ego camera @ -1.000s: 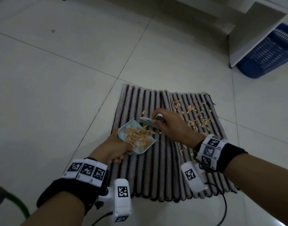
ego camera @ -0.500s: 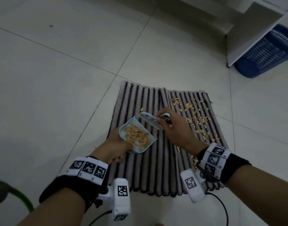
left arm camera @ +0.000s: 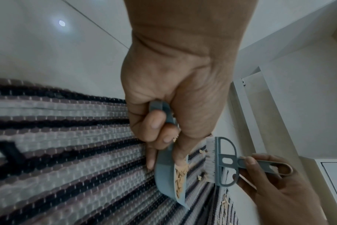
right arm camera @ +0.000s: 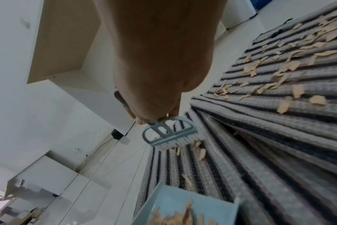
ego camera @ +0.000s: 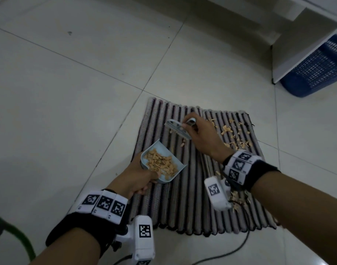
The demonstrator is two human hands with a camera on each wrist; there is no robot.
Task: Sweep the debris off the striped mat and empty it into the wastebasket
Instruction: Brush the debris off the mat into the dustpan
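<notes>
Bare tile floor (ego camera: 87, 104) around mat (ego camera: 175, 211); brush (ego camera: 178, 129) mid-mat.

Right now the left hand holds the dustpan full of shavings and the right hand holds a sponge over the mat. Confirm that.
Not quite: the right hand holds a brush, not a sponge; the left wrist view shows its bristles. The left hand does hold the dustpan with shavings, over the mat.

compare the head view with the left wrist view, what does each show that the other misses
Head only: the blue wastebasket under the white shelf, and debris scattered over the mat's right half.
Left wrist only: the brush's white bristles facing the dustpan.
Both: left hand gripping the filled dustpan, right hand holding the brush, on the striped mat.
</notes>
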